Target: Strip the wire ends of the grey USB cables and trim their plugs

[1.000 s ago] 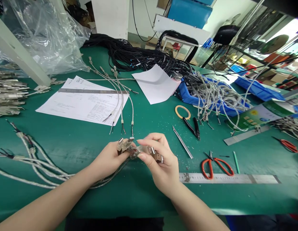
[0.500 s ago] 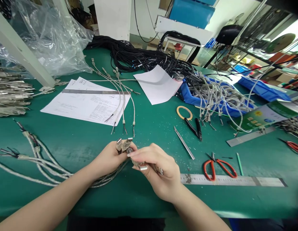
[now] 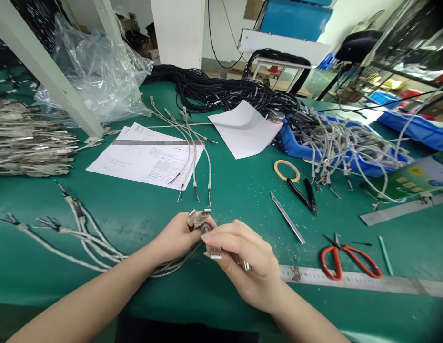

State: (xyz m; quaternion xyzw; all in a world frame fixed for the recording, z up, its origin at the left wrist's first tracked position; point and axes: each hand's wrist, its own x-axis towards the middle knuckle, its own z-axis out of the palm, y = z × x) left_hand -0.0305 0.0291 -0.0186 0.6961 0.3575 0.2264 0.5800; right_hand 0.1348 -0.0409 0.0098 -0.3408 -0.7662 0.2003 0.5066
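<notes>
Several USB cables (image 3: pixel 89 236) run under my left forearm, their stripped wire ends spread on the table at the left. My left hand (image 3: pixel 178 238) is closed round these cables, and two USB plugs (image 3: pixel 199 218) stick up above its thumb. My right hand (image 3: pixel 245 264) is closed on further USB plugs; one metal plug end (image 3: pixel 216 255) shows at its fingertips and another lower, by the curled fingers. Both hands meet at the table's front, fingertips nearly touching. How many cables each hand holds is hidden.
Right of my hands lie a scalpel-like blade (image 3: pixel 287 217), black-handled cutters (image 3: pixel 302 195), a tape ring (image 3: pixel 286 170), red-handled scissors (image 3: pixel 350 259) and a steel ruler (image 3: pixel 396 284). Printed sheets (image 3: pixel 135 162) lie ahead. A blue bin (image 3: pixel 300 150) holds cables; bundled cables (image 3: pixel 32 143) are piled left.
The whole scene has shifted rightward in view as the camera turned left. The plug in my right fingertips has tilted to point more downward; both hands keep their hold.
</notes>
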